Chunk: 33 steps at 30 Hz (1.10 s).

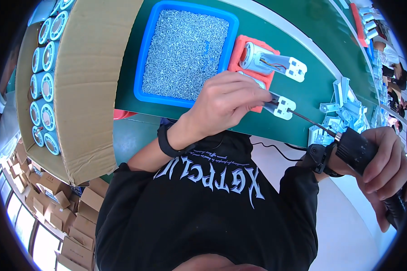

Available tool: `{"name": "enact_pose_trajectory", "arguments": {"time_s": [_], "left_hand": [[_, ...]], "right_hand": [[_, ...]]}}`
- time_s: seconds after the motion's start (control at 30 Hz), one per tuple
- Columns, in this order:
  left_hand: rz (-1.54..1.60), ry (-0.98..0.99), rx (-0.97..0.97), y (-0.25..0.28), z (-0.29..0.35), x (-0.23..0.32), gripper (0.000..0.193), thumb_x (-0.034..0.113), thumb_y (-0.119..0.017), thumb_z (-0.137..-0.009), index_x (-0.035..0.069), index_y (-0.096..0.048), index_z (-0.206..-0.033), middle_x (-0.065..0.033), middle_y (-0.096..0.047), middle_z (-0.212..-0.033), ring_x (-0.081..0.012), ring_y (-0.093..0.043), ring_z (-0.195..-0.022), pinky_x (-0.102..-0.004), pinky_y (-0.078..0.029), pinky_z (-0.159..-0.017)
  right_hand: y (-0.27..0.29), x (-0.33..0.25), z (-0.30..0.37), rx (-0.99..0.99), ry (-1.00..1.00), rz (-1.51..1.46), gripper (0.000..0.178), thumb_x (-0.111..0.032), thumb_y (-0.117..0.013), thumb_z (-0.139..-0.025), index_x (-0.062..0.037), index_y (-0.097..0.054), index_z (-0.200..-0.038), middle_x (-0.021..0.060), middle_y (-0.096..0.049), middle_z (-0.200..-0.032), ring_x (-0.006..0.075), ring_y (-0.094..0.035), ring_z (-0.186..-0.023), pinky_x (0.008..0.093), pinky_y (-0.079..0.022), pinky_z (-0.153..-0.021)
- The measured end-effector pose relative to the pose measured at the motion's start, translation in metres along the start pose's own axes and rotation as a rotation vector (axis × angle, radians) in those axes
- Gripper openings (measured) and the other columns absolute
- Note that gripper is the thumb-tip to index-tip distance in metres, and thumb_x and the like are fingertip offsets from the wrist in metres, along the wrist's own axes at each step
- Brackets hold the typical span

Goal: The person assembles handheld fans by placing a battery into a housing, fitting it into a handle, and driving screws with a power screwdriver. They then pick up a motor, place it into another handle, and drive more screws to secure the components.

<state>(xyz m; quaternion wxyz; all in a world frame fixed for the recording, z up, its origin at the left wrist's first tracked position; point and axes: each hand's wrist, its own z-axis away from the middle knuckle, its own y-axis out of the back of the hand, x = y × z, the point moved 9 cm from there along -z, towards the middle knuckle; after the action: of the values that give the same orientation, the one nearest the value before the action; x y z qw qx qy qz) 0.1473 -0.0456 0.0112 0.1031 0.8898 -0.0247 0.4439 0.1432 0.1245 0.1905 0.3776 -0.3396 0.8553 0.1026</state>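
Note:
My right hand [384, 167] is wrapped round a black electric screwdriver [356, 150], held sideways at the right. Its long thin bit points left to the white plastic bracket [283, 108], at its end plate with cut-outs. My left hand [228, 100] reaches over the near part with thumb and fingers pinched together beside that bracket; what sits between the fingertips is hidden. Under the hand, a red-orange holder [239, 58] carries the part. In the same holder's far slot lies another white cylindrical housing [256, 56] with coloured wires and a similar bracket.
A blue tray [142, 67] full of small silver screws stands left of the holder on the green table [298, 43]. Loose white brackets [341, 110] are piled at the right. A cardboard box [95, 81] of white cylindrical housings [47, 86] stands at the left.

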Motion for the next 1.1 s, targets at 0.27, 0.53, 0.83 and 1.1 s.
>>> {"name": "enact_pose_trajectory", "arguments": {"time_s": [0.27, 0.53, 0.83, 1.1], "left_hand": [[-0.300, 0.187, -0.088, 0.051, -0.007, -0.019, 0.018, 0.000, -0.067, -0.070, 0.009, -0.067, -0.085, -0.0071, -0.063, -0.076, -0.0260, -0.061, -0.073, -0.0358, -0.049, -0.065], [-0.615, 0.492, -0.635, 0.024, 0.030, -0.066, 0.013, 0.007, -0.068, -0.073, 0.007, -0.065, -0.085, -0.0095, -0.052, -0.073, -0.0285, -0.058, -0.075, -0.0401, -0.049, -0.066], [-0.285, 0.432, -0.293, 0.035, 0.015, -0.056, 0.015, 0.001, -0.069, -0.072, 0.007, -0.070, -0.086, -0.0087, -0.066, -0.085, -0.0240, -0.065, -0.074, -0.0311, -0.051, -0.061], [0.013, 0.224, -0.054, 0.003, 0.005, -0.029, 0.018, -0.005, -0.067, -0.065, 0.007, -0.068, -0.079, -0.0043, -0.065, -0.080, -0.0227, -0.064, -0.071, -0.0304, -0.052, -0.059]], "right_hand": [[-0.028, 0.024, -0.009, -0.103, -0.087, 0.054, 0.041, -0.020, -0.074, -0.078, -0.0041, -0.051, -0.107, 0.0075, -0.061, -0.075, 0.0172, -0.063, -0.055, 0.0282, -0.058, -0.052], [-0.034, 0.032, -0.001, -0.289, -0.077, -0.018, 0.056, -0.034, -0.078, -0.074, -0.0072, -0.049, -0.113, 0.0062, -0.063, -0.078, 0.0154, -0.066, -0.061, 0.0247, -0.057, -0.055], [-0.037, 0.036, -0.002, -0.324, -0.008, -0.061, 0.051, -0.028, -0.076, -0.076, -0.0068, -0.048, -0.114, 0.0075, -0.063, -0.080, 0.0171, -0.066, -0.062, 0.0258, -0.058, -0.057], [-0.043, 0.042, -0.004, -0.321, -0.019, -0.086, 0.053, -0.037, -0.075, -0.077, -0.0078, -0.049, -0.112, 0.0074, -0.063, -0.079, 0.0173, -0.066, -0.061, 0.0262, -0.057, -0.056]]}}
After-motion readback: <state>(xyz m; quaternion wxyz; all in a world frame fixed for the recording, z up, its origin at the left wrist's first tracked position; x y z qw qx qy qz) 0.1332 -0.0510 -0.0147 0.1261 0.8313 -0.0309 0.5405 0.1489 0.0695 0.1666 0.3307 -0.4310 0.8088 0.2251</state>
